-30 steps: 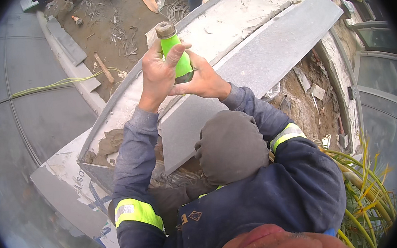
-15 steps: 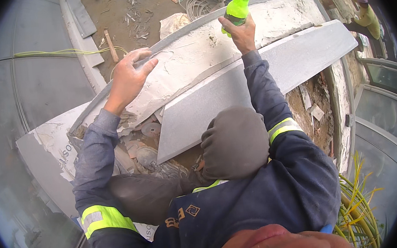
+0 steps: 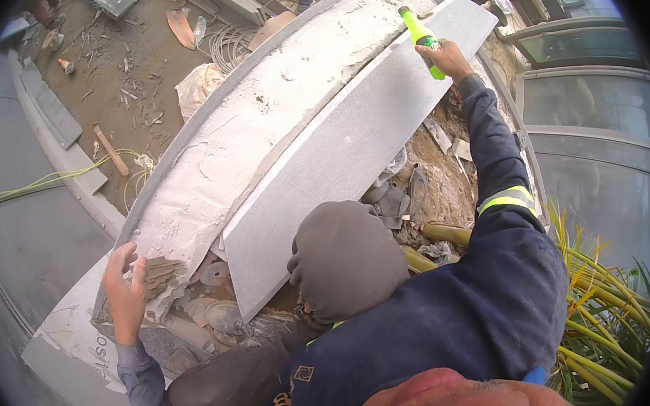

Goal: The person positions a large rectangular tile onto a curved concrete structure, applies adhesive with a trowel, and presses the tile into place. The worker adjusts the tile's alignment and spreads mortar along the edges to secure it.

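A long, curved low wall with white mortar on top bends from between 8 and 9 o'clock up to 1 o'clock. Just inside its curve, a big grey stone slab lies slantwise from 7 o'clock to between 1 and 2. A palm plant pokes out at 4 o'clock. A coil of cable sits on the dirt at 11.

The left hand is at about half past 8, near a lump of grey mortar. Its fingers are loose and hold nothing. At 1 o'clock the right hand has its fingers wrapped round a green bottle, over the slab's far end. The neck points to 11. I can't tell if the bottle touches the stone.

A small round disc lies at 8.

I think a snug hold low on the bottle works well. Stay off the slab's edge, since it could tip there.
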`<action>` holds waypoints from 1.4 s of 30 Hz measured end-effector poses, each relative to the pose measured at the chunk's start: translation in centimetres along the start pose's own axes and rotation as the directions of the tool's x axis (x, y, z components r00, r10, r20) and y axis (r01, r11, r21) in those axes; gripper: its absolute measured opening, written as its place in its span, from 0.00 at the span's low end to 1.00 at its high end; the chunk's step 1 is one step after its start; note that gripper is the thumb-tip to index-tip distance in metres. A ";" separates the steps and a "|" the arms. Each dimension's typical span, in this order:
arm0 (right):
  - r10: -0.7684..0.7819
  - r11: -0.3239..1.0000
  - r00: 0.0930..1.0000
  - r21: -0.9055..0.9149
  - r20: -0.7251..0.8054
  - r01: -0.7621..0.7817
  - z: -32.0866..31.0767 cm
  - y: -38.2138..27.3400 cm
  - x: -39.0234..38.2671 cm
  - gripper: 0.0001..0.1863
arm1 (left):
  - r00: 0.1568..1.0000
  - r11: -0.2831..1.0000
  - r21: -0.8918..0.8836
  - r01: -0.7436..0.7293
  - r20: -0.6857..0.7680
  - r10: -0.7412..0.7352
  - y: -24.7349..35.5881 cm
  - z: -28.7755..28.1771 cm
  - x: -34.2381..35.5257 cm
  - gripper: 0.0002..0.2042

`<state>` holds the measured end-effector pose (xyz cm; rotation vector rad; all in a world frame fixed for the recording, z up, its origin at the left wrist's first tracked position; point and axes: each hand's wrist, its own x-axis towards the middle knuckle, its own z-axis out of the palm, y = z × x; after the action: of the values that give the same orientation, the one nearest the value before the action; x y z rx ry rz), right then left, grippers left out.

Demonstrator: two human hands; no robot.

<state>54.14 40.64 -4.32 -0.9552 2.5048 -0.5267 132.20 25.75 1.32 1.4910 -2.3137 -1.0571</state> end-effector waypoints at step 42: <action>-0.041 0.805 0.989 -0.591 -0.142 -0.052 -2.8 -3.3 -9.0 0.24 | 0.980 0.979 0.115 -0.168 0.126 0.153 1.9 1.5 1.0 0.16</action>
<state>60.64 45.12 1.79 -1.1514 2.8706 0.2390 129.62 26.07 1.31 1.2871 -2.5756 -0.9970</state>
